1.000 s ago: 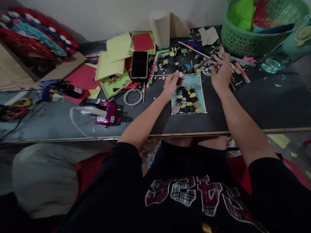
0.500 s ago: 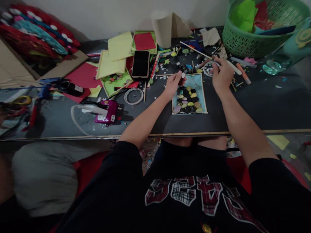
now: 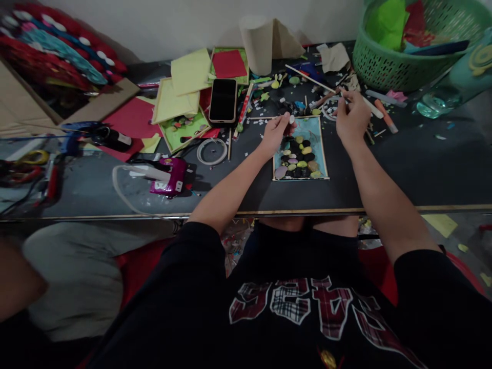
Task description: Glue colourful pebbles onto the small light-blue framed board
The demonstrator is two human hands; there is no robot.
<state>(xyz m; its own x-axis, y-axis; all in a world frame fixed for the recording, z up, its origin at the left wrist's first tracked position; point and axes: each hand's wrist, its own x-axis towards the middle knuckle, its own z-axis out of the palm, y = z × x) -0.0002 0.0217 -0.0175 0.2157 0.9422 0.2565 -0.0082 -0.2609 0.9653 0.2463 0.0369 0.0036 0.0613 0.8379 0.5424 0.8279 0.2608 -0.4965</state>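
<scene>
My left hand [image 3: 273, 135] is closed over the upper left corner of a framed blue panel [image 3: 317, 141]. It pinches a small white round piece [image 3: 292, 119] between thumb and fingers. Rows of black, yellow, green and purple pebbles [image 3: 300, 157] cover the panel's lower part. To the panel's upper right, my right hand [image 3: 352, 120] is raised with thumb and fingers drawn together. Whatever sits between those fingertips is too small to make out. Beside them lie a coil of clear tubing [image 3: 328, 110] and a thin wooden stick [image 3: 309, 78].
Scraps and loose pebbles litter the table's back. A phone [image 3: 223, 101] rests among yellow panels [image 3: 179, 100]. At left are a purple power adapter [image 3: 175, 177] and a blue glue gun [image 3: 71, 141]. A green basket [image 3: 407, 64] and a bottle [image 3: 442, 97] stand at right. Someone's leg [image 3: 73, 277] is at lower left.
Both my hands stay almost in place, the left still pinching the white piece. At lower left, the other person's arm has come further into view.
</scene>
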